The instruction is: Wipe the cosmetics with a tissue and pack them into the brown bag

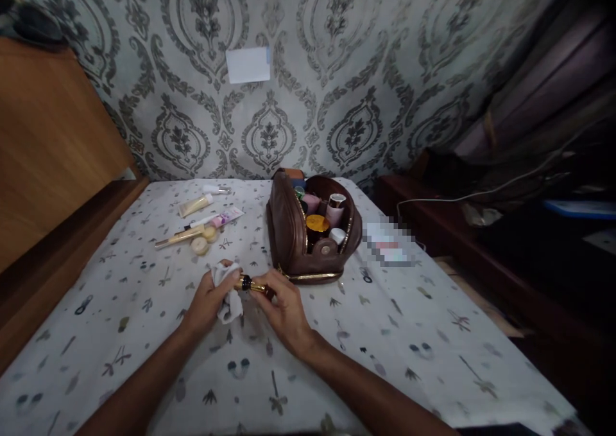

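Observation:
My left hand (210,298) is closed around a crumpled white cloth (230,304), which wraps one end of a small gold-and-black cosmetic tube (247,283). The fingers of my right hand (283,304) pinch the gold end of that same tube. Just beyond my hands stands a brown zip cosmetic bag (289,230), unzipped at the top. Inside it are a jar with an amber lid (317,224), a pink bottle with a gold cap (335,210), a white cap (337,235) and other containers partly hidden by the bag's wall.
On the left of the patterned cloth (279,384) lie a cream tube (195,205), a purple-and-white tube (226,217), a slim gold stick (180,237) and small round pots (199,246). A wooden cabinet (52,147) borders the left side. A blurred-out item (389,243) is right of the bag.

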Available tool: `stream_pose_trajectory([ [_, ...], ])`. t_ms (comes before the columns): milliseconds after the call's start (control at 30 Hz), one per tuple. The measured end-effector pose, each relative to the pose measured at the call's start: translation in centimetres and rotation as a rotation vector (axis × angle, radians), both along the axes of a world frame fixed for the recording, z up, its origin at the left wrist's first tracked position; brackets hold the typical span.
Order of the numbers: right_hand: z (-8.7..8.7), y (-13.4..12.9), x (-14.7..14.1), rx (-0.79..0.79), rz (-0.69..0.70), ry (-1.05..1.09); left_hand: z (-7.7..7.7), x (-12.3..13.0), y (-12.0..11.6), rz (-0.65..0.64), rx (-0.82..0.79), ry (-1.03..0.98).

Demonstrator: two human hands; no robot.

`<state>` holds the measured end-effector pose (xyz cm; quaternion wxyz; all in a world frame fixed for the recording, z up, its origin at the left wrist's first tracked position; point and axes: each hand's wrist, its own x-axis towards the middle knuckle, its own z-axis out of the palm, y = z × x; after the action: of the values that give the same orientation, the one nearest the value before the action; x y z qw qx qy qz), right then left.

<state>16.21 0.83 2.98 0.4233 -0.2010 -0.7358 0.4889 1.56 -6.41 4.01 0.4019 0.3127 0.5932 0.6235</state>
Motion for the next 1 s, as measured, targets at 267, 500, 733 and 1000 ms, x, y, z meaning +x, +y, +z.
stream_pose_trajectory([
  [267, 0.1, 0.5, -0.1, -0.367, 0.056, 0.082, 0.3, -0.1, -0.5, -0.09, -0.021, 0.04],
  [500, 7.5, 3.6, 4.2, 0.084, -0.195, 0.059, 1.1, 0.8, -0.7, -0.081, -0.07, -0.005],
  [733, 14.8, 15.0, 6.5, 0.536, -0.464, -0.188, 1.6, 1.4, 0.0, 0.016, -0.097, 0.002],
  [1000, 13.8, 19.1, 4.4, 0.587, -0.405, -0.576, 0.8, 1.5, 0.3, 0.017, -0.059, -0.058],
])
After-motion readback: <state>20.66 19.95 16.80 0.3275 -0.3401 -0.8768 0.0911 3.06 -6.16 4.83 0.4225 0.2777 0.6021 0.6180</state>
